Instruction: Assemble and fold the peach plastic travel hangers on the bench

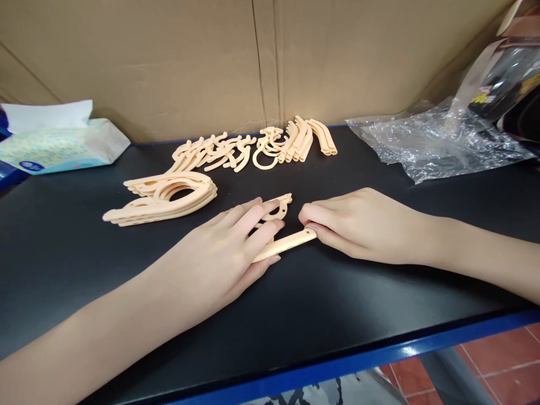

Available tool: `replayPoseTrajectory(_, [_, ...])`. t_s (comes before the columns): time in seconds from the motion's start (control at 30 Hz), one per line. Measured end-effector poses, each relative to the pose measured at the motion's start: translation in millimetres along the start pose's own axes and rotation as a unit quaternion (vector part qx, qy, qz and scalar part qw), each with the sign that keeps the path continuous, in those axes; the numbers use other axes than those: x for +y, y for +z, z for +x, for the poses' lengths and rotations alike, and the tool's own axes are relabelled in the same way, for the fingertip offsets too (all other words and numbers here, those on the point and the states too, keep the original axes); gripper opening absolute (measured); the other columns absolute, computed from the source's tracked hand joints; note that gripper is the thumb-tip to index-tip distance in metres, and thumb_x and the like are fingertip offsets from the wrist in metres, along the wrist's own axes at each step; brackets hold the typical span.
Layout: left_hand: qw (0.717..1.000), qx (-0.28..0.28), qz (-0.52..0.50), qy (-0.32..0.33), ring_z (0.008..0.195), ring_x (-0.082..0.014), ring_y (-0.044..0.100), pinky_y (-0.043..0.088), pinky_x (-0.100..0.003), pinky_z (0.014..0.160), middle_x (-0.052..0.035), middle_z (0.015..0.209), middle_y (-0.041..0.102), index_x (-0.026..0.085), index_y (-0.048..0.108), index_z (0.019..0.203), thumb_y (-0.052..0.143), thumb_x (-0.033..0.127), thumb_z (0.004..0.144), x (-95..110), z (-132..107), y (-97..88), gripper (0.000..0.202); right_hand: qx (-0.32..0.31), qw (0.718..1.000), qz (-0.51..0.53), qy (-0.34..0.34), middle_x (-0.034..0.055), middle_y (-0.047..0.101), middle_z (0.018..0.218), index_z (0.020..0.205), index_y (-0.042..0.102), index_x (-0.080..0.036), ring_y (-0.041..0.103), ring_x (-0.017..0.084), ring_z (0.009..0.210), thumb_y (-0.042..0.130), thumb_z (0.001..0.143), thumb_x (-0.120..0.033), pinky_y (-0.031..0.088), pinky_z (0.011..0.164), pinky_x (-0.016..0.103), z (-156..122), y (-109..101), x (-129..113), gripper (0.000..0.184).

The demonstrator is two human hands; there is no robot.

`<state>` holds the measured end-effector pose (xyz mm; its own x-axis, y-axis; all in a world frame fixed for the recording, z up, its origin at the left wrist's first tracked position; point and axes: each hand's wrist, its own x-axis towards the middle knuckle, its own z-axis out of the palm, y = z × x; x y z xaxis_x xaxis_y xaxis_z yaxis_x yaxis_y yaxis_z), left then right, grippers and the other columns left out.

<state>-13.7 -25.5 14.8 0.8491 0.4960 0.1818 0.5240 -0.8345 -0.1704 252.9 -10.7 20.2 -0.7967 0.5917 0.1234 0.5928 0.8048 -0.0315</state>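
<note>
The left arm (97, 323) is nearest. The left hand (225, 246) has its grip closed on a cream bar (291, 243) and a ring piece (284, 205), by the black bench's (346, 315) middle; the right hand (363, 225) pinches the bar's end. They look to be fitting parts; steady pushing seems needed.

The left hand (232, 239) is hiding part of the strip (291, 243) under its fingers; far left of these, the view's edge is cropping the tissue pack (80, 147).
</note>
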Motion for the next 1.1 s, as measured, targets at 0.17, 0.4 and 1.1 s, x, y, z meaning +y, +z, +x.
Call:
replayPoseTrajectory(0.17, [1.0, 0.004, 0.0, -0.004, 0.137, -0.0382, 0.062, 0.06, -0.054, 0.106, -0.0232, 0.146, 0.062, 0.008, 0.062, 0.138, 0.035, 0.03, 0.112, 1.4, -0.1, 0.6, 0.044, -0.002, 1.0, 0.0, -0.002, 0.0006, 0.07, 0.085, 0.098, 0.056, -0.02, 0.058, 0.014, 0.062, 0.039, 0.108, -0.021, 0.029, 0.057, 0.029, 0.1, 1.2, 0.4, 0.02])
replayPoseTrajectory(0.4, [1.0, -0.004, 0.007, -0.001, 0.135, -0.0385, 0.063, 0.06, -0.055, 0.106, -0.0217, 0.143, 0.064, 0.008, 0.064, 0.138, 0.035, 0.03, 0.112, 3.6, 0.7, 0.2, 0.044, -0.016, 1.0, -0.018, 0.007, 0.0008, 0.069, 0.081, 0.096, 0.057, -0.02, 0.055, 0.014, 0.06, 0.039, 0.107, -0.021, 0.026, 0.056, 0.03, 0.8, -0.1, 0.8, 0.021])
replayPoseTrajectory(1.1, [1.0, 0.005, 0.006, 0.006, 0.132, -0.0387, 0.065, 0.063, -0.056, 0.1, -0.0238, 0.143, 0.064, 0.008, 0.064, 0.135, 0.036, 0.027, 0.111, 2.8, 2.3, -1.9, 0.041, -0.01, 1.0, -0.006, 0.004, 0.0014, 0.072, 0.087, 0.098, 0.057, -0.02, 0.058, 0.015, 0.062, 0.038, 0.107, -0.021, 0.028, 0.056, 0.03, 0.7, 0.4, 0.0, 0.021])
